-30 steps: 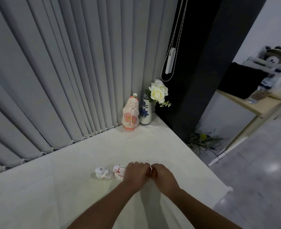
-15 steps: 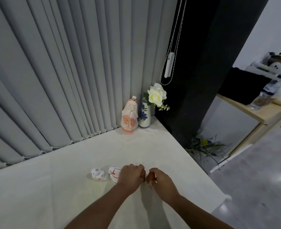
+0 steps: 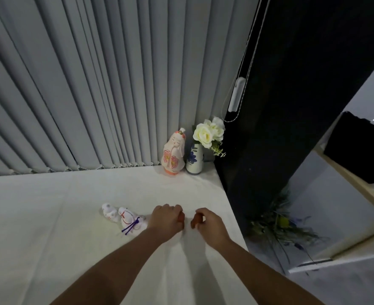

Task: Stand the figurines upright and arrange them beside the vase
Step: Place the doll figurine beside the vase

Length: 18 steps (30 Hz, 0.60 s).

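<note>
1. Beside the blue-and-white ceramic vase (image 3: 194, 160), at the far right corner of the white cloth-covered worktop (image 3: 49, 216), a tall pink-and-white ceramic doll figurine with flower-painted sleeves (image 3: 173, 153) is standing upright, just to the vase's left and very close to it; whether the two are touching cannot be told.
2. White artificial roses (image 3: 207, 133) are leaning out of the vase's mouth toward a black pillar (image 3: 291, 106), which is rising just right of the vase.
3. Behind the vase, grey vertical blinds (image 3: 93, 84) are hanging down to the worktop's back edge, and a white cord weight (image 3: 236, 94) is dangling above and right of the vase.
4. Well in front of the vase, toward the near side of the worktop, two small white ceramic figurines are lying on their sides, touching each other: a small white one with red dots (image 3: 109, 212) farther left, and a rounder white one with red lines and a purple cord (image 3: 131, 221) just right of it.
5. The left hand (image 3: 167, 219) is resting on the worktop just right of the corded figurine, fingers curled loosely inward, gripping nothing visible.
6. The right hand (image 3: 209, 222) is lying near the left one, a small gap between them, fingers likewise curled in, with nothing visible in it.
7. Both bare forearms are reaching in from the near edge, well short of the vase.
</note>
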Motion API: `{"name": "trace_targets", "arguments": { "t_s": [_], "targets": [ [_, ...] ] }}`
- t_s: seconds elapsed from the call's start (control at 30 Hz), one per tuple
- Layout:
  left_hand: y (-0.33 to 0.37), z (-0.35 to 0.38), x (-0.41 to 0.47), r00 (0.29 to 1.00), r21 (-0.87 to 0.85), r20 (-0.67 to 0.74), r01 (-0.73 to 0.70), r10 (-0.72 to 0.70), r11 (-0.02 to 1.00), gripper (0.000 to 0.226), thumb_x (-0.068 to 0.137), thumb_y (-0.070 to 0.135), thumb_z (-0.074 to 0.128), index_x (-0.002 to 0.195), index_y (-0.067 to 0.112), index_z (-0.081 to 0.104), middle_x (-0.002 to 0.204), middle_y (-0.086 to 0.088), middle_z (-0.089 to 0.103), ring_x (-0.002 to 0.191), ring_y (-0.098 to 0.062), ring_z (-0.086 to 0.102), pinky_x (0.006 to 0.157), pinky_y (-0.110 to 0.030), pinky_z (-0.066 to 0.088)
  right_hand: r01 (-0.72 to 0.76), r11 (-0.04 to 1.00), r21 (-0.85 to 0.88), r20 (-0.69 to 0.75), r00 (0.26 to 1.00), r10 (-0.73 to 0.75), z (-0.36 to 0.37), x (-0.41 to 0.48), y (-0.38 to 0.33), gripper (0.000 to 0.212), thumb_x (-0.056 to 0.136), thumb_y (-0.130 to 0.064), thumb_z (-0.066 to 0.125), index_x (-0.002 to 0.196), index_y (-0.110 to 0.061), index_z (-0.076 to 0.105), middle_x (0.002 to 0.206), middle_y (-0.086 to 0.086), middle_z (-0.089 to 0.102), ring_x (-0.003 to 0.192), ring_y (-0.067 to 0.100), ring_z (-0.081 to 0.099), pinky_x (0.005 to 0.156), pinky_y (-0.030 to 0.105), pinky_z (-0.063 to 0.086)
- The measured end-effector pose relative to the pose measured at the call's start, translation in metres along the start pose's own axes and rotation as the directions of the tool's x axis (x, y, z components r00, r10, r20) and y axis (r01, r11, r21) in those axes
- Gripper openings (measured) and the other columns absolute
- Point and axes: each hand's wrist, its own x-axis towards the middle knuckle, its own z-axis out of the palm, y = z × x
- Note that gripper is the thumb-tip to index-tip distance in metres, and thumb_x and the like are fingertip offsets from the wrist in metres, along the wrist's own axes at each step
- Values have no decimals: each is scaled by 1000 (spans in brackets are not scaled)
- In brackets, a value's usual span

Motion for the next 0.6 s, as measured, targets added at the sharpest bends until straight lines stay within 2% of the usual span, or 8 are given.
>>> {"name": "trace_targets", "arguments": {
  "t_s": [0.1,0.23,0.37,0.43,0.6],
  "targets": [
    [19,-7,2,995,-57,-11,95,-95,994,34,86,31,54,116,16,58,108,-9,69,104,-30,60,87,-35,44,19,998,-65,26,1000,-17,-23,15,3,35,82,3,51,105,-22,59,83,-6,70,90,12,63,87,24,49],
    [27,-11,14,984,-107,-19,177,-180,978,34,87,30,55,118,17,57,111,-8,68,105,-30,59,87,-36,45,44,993,-111,51,998,-38,-49,37,-1,37,83,5,50,107,-21,58,87,-6,71,93,10,61,83,18,44],
    [25,-5,40,975,-120,-42,211,-218,970,35,86,32,55,118,17,56,111,-6,70,105,-29,59,87,-38,46,78,988,-136,14,997,-77,-64,65,-6,30,83,4,52,100,-20,60,87,-3,71,90,14,62,88,23,47],
    [26,-2,57,969,-133,-59,230,-239,964,36,86,33,55,119,18,56,110,-6,70,104,-28,60,87,-39,46,91,985,-146,10,996,-90,-68,80,-7,29,84,3,53,104,-16,60,89,-1,71,91,16,62,90,27,49],
    [30,8,97,965,-169,-96,227,-245,959,37,87,32,53,121,18,54,111,-7,69,104,-28,60,86,-39,47,72,987,-144,20,997,-69,-71,110,-5,28,87,1,51,110,-14,56,92,3,68,90,22,62,81,32,50]
  ]
}}
